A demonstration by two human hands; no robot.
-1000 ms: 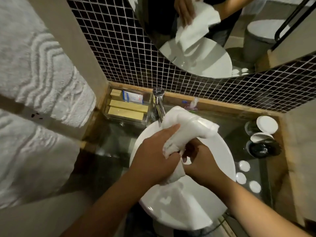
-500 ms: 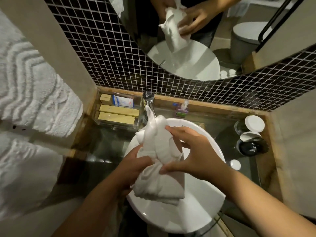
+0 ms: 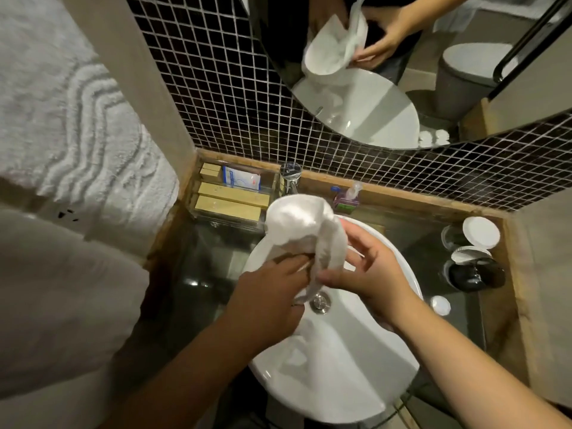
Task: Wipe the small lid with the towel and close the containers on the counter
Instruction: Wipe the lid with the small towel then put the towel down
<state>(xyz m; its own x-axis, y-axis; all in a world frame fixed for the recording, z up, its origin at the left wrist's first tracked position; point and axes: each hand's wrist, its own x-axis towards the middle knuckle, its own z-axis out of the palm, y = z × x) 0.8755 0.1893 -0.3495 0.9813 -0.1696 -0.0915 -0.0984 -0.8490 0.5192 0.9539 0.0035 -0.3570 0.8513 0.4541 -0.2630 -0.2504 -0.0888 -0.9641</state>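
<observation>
Head view: my left hand (image 3: 266,300) is clamped on the lower bunch of the towel (image 3: 305,230), and my right hand (image 3: 368,274) pinches its fold, fingers partly spread. I judge I'm mid-wipe; the small lid must be wrapped in the cloth between my fingers, though I cannot see it. Next comes freeing it and reaching right of my fingers to the containers (image 3: 473,275) on the counter (image 3: 495,320). Half a second ago the towel stood taller; now it droops over my left fingers.
</observation>
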